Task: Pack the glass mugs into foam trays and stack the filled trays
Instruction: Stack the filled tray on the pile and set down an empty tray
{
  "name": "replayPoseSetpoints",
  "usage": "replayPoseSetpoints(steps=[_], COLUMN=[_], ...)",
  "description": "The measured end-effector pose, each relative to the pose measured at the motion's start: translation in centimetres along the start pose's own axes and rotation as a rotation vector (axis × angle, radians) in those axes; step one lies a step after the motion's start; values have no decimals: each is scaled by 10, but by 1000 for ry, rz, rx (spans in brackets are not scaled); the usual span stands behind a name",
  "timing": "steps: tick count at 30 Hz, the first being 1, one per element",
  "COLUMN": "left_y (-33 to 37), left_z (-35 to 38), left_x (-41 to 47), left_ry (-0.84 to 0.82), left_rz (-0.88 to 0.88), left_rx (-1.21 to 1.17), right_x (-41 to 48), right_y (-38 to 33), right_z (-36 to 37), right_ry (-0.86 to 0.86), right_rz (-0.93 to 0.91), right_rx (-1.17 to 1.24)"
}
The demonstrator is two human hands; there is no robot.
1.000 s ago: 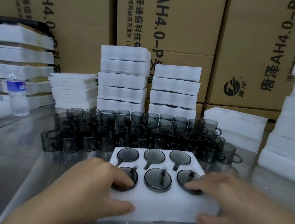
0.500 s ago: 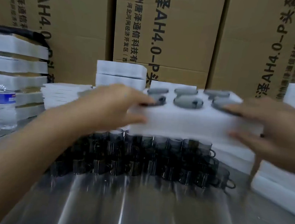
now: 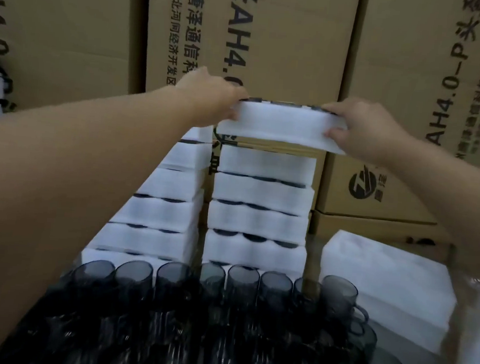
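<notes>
**Filled tray up in the air, right over the centre stack**

Both arms are stretched out, and the foam tray (image 3: 283,125) is up between them; dark mug rims just peek along its top edge. The left hand (image 3: 211,99) grips one end, fingers curled over the top; the right hand (image 3: 360,128) grips the other end, fingers hooked over the top and thumb pressed against the near face. The tray hangs directly above the centre stack (image 3: 259,212) of filled trays, not touching it (a strip of cardboard shows through the gap), and its right end sits a shade lower. Just beside the centre stack, on the person's left, stands a second stack (image 3: 168,205) of filled trays, partly hidden by the left forearm. In front of the centre stack, loose glass mugs (image 3: 239,291) crowd the surface (image 3: 463,288) in rows, blurred towards the near edge. To the right of the centre stack lies a low pile of foam sheets (image 3: 383,279), touching the outermost mugs. Behind it all rise printed cardboard boxes (image 3: 287,42).
</notes>
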State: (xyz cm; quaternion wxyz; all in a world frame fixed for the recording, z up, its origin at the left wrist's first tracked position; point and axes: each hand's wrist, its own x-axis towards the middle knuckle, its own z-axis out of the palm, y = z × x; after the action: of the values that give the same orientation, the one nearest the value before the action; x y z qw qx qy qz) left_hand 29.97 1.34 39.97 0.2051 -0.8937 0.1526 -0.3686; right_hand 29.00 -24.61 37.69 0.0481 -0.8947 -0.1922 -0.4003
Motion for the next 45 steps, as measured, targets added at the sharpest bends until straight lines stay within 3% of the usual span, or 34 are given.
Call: replayPoseSetpoints(steps=[7,13,19,23,25,28,32,35,38,41,45], left_y=[-15,-7,-8,-3,5,27,90,132,161,175,178], left_z=[50,96,107,101,96,87,80,63,32,10,-9], left_x=[68,79,66,52,44,19,-51,-118,-178,-219,-252], left_ry=[-51,-187,-170,-273,-238,-147,-194,-124,-103,-99,-93], left_rz=[-116,-39,-79,-102,-55,38,140,174,195,220,198], left_rx=[137,78,-141,-73,7,16,-253,-500,-706,-745,-695], right_x=[65,64,56,46,37,11,-52,-103,-144,-177,-196], right_y=[16,21,24,26,30,44,64,83,102,114,109], right_z=[51,80,83,79,76,71,78,88,93,103,110], right_ry=[-19,-254,-265,-308,-265,-217,-438,-512,-763,-834,-796], right_rz=[42,110,116,102,129,269,417,494,644,702,669], right_rx=[-79,-113,-36,54,132,160,1,-132,-214,-247,-259])
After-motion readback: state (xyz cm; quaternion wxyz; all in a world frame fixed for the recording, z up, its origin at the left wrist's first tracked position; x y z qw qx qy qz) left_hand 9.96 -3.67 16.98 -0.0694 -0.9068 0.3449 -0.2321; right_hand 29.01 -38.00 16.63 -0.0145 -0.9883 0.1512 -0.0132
